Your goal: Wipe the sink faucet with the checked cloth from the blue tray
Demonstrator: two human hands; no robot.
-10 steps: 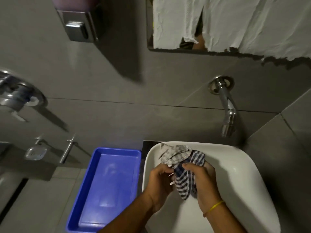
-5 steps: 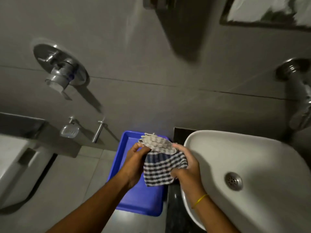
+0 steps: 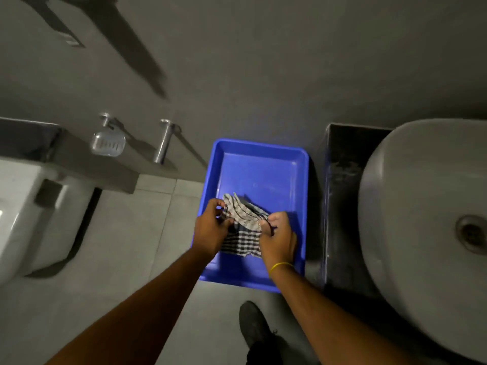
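Left hand [image 3: 210, 229]: closed, fingers pinching the left edge of the checked cloth [image 3: 243, 227]. Right hand [image 3: 278, 239]: closed, gripping the right edge of the same cloth; yellow band [image 3: 280, 266] on that wrist. Cloth bunched and stretched between both hands, pale folded part on top, dark checked part hanging beneath, held over the near half of the blue tray [image 3: 261, 169]; contact with the tray bottom not discernible. Tray directly below and beyond the hands, on the grey tiled floor [image 3: 126, 246]. To the right of the right hand: dark desk [image 3: 342, 196] carrying the white sink [image 3: 411, 206], drain [image 3: 471, 234] at the far right. Below the hands: a dark shoe [image 3: 253, 325]. Far left of the left hand: white toilet [image 3: 29, 214]; beyond it, wall-mounted metal fittings [image 3: 164, 140] and a soap dish [image 3: 108, 143]. Faucet out of view.
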